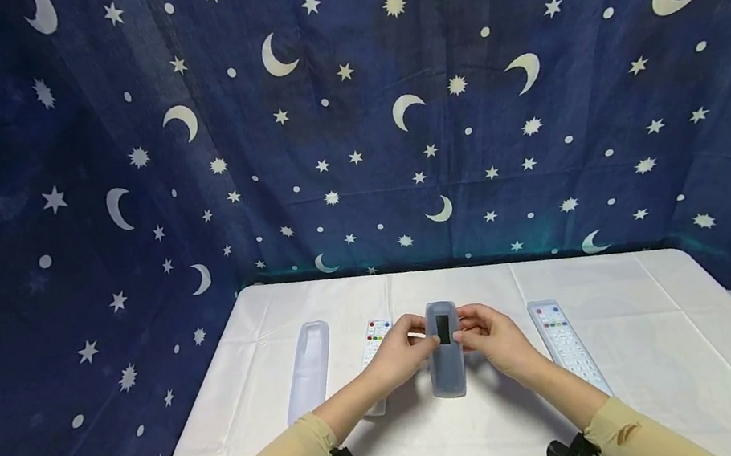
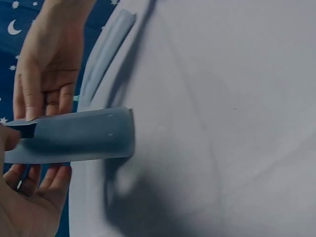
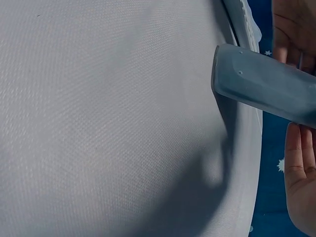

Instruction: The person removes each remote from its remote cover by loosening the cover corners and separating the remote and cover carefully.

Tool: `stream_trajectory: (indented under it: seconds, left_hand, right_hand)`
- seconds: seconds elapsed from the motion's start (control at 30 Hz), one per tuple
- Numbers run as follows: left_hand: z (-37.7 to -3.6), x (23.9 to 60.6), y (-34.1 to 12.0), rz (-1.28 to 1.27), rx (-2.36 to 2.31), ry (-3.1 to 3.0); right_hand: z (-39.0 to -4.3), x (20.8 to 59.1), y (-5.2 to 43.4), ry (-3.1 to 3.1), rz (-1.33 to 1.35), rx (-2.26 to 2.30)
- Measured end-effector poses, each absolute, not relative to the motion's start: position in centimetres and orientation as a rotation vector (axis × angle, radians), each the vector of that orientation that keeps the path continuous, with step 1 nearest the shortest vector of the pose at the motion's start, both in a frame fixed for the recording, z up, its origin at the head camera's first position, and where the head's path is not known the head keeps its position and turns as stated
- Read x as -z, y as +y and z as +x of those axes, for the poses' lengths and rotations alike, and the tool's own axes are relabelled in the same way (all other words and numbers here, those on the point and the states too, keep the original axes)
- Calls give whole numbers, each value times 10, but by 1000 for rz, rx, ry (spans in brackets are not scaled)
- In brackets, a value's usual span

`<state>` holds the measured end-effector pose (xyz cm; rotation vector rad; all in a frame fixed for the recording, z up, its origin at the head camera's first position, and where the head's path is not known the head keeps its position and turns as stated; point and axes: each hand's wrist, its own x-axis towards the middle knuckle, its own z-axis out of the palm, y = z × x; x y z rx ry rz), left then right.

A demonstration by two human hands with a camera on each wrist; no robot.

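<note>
Both hands hold a translucent grey-blue silicone remote cover (image 1: 447, 373) upright above the white table, with a dark rectangle (image 1: 444, 328) in its upper half. My left hand (image 1: 397, 354) pinches its left edge, thumb on the front beside the dark rectangle. From the right, my right hand (image 1: 500, 341) pinches the opposite edge, thumb likewise in front. In the left wrist view the cover (image 2: 84, 136) lies between the two hands, fingers along its sides. The right wrist view shows its rounded lower end (image 3: 247, 74).
A white remote control (image 1: 378, 331) with coloured buttons lies partly behind the left forearm. Left of it rests an empty translucent cover (image 1: 308, 372). On the right, another white remote control (image 1: 568, 343) sits in a clear cover. A star-patterned curtain (image 1: 376, 202) hangs behind the table (image 1: 657, 340).
</note>
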<state>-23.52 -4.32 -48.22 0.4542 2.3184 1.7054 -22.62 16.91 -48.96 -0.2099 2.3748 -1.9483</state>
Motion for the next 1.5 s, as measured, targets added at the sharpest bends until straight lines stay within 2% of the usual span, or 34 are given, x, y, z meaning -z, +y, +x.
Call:
stream_trajectory:
  seconds: [0.33,0.87,1.5]
  left_hand:
    - [-247,470,-42,434,-1920,2245]
    - [-245,463,-41,380,-1935,2184]
    - [-244,463,-38,578,-1837,2378]
  right_hand:
    - [-225,488,171,2380,-201,1936]
    - [-225,469,170,2659,-394,1817]
    - [-223,465,165,2865,-395,1717]
